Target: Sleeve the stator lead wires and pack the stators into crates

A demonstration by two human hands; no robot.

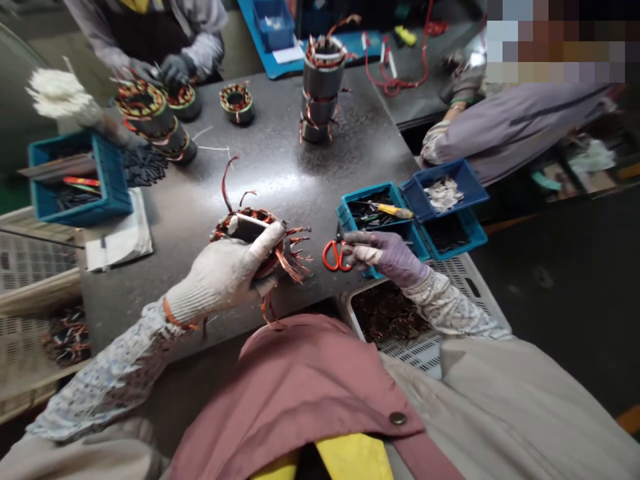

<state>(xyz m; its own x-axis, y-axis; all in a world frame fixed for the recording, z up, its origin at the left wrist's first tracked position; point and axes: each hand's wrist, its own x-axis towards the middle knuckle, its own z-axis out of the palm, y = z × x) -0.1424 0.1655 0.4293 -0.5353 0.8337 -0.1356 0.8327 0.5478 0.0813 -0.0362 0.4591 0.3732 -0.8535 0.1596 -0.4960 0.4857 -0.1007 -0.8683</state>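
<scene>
My left hand (223, 275), in a white knitted glove, is wrapped round a motor stator (273, 261) above the table's near edge. The thumb lies over its rim. Copper leads with frayed ends stick out to the right, and red-brown leads rise at the back and hang below. A white strip crosses the stator's top. My right hand (387, 257), in a purple and white glove, has its fingers closed at a pair of scissors (336, 256) with orange loop handles. The blades are mostly hidden by the fingers and shadow.
Blue bins (373, 197) with a yellow-handled tool stand at right, above a white crate (470, 283) of scraps. Stacked stators (320, 100) and a single stator (237, 103) stand farther back. Another blue bin (80, 180) is at left. Co-workers sit across and at right.
</scene>
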